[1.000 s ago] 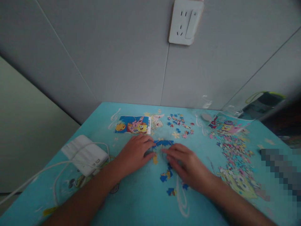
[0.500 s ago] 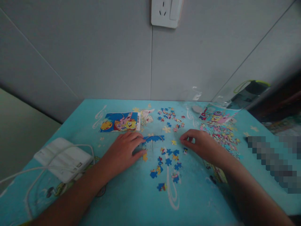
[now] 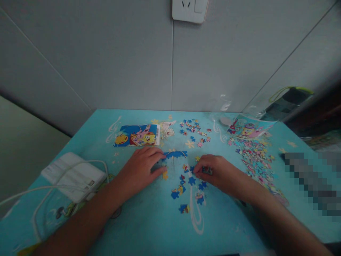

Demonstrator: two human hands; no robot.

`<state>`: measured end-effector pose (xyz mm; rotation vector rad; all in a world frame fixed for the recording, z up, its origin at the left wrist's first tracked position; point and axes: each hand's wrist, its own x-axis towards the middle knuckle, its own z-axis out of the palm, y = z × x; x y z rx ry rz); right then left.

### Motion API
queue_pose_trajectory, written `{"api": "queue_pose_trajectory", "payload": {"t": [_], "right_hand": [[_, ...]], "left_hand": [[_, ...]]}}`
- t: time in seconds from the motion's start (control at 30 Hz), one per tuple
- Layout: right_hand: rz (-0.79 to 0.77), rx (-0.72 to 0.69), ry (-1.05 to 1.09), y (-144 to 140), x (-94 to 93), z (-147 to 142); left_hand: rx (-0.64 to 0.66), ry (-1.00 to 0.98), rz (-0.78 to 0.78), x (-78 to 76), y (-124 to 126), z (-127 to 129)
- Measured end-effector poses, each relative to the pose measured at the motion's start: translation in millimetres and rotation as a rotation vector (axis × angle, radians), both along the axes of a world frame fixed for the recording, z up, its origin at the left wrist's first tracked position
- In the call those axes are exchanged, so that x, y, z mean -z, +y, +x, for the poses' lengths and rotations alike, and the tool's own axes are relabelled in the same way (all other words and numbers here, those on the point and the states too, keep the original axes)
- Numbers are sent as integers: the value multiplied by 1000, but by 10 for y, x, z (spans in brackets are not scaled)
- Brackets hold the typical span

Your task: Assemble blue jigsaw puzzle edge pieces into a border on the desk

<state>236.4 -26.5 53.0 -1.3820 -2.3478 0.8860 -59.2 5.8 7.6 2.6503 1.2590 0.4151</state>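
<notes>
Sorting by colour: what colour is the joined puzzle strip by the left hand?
Blue joined puzzle strip, head view.

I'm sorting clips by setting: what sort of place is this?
Probably a room at home or a play corner: a cartoon-print table against a plain wall, a wall socket above, loose puzzle pieces spread about.

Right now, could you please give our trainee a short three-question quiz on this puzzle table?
1. True or false: the left hand rests flat beside the joined blue strip.
2. What does the right hand pinch? A) a puzzle piece B) the white cable C) the picture card
3. Fill in: the picture card lies on the ____ side of the turquoise table.

Key
1. True; its fingertips touch the strip's left end.
2. A; a small puzzle piece shows between its fingers, among loose blue pieces.
3. Left, beyond the white power adapter.
</notes>
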Motion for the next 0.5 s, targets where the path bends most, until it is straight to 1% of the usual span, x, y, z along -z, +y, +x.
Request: {"api": "queue_pose_trajectory", "payload": {"t": [0.13,0.2,0.33,0.5], "right_hand": [[72,125,-47,53,0,61],[89,165,-52,83,10,91],[109,190,-50,100,30,106],[98,185,-66,88,35,85]], "left_hand": [[-2,-4,1,-12,-6,1],[2,-8,-1,-18,-9,1],[5,-6,-8,-26,-11,3],[3,10,-3,-32,-3,16]]}}
